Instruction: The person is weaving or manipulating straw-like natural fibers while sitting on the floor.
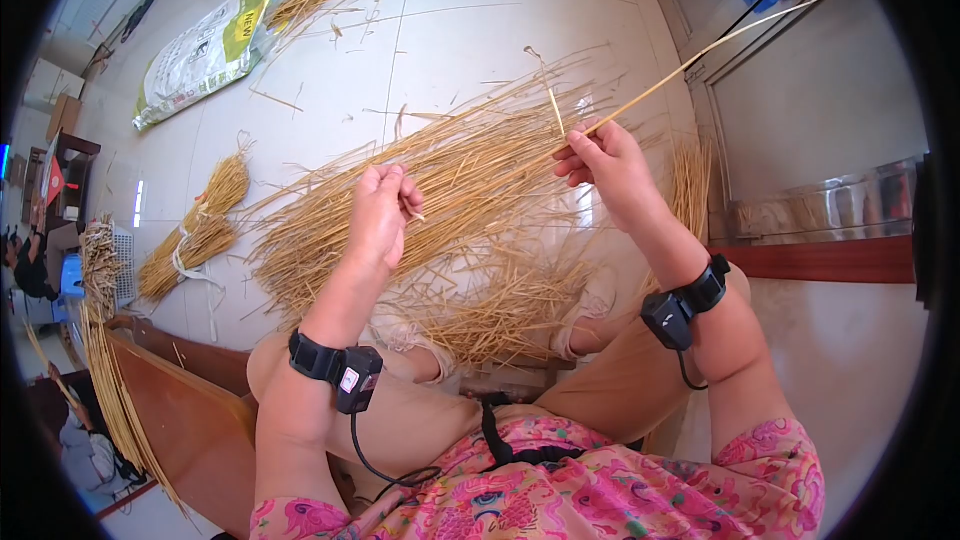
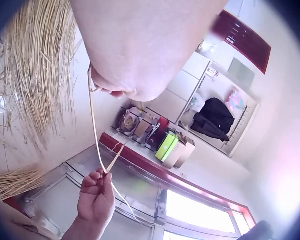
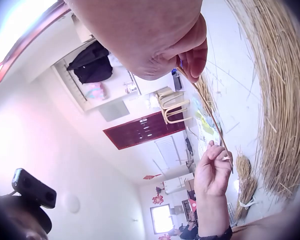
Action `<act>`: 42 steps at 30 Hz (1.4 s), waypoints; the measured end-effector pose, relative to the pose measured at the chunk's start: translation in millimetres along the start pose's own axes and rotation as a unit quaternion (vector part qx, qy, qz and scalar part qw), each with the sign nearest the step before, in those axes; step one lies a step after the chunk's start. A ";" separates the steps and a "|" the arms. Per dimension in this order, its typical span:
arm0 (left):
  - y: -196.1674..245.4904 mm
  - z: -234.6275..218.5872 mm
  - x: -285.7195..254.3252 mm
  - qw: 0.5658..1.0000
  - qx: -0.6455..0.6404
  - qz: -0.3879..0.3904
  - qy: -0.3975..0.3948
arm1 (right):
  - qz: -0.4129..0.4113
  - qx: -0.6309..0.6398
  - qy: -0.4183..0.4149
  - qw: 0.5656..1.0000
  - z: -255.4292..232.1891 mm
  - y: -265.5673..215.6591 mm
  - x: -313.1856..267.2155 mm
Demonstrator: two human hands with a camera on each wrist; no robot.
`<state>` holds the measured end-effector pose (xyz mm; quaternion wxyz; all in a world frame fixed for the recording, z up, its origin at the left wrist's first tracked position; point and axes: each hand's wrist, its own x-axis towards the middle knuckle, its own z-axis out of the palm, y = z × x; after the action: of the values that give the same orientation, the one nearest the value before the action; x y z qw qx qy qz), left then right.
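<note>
Between finger and thumb, my right hand (image 1: 612, 172) pinches a long pale straw stalk (image 1: 715, 43) that reaches toward the upper right. A short split strip (image 1: 552, 98) stands up from the same fingertips. My left hand (image 1: 382, 218) is curled, thumb against finger, on the stalk's other end, with a small pale tip below the fingers. In the left wrist view the stalk (image 2: 94, 125) spans from my left hand (image 2: 135, 55) to my right hand (image 2: 95, 202). The right wrist view also shows the stalk (image 3: 210, 110) between both hands. Loose straw (image 1: 450, 175) lies beneath them.
Short straw scraps (image 1: 500, 305) lie between the feet. A tied straw bundle (image 1: 205, 230) and a green-white bag (image 1: 210, 50) are at the left. A wooden panel (image 1: 185, 410) stands at lower left, a glass door (image 1: 820, 110) at the right.
</note>
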<state>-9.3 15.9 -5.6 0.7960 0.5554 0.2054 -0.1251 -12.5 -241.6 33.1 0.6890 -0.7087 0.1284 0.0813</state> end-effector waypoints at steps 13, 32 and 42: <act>37.7 -22.5 7.7 1.000 -0.004 0.011 0.026 | -0.015 -0.068 -0.002 0.998 -4.7 5.8 2.9; -26.0 31.8 -18.9 0.938 0.220 0.061 -0.260 | 0.030 -0.030 -0.176 0.984 19.3 19.0 -12.0; -32.2 36.2 -23.9 0.932 0.263 0.152 -0.197 | 0.015 -0.037 -0.157 0.987 29.8 27.6 -14.2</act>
<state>-37.4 -29.9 -10.5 0.6551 0.7339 -0.0832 -0.1591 -32.3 -211.4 9.8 0.6725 -0.7102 0.0261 0.2064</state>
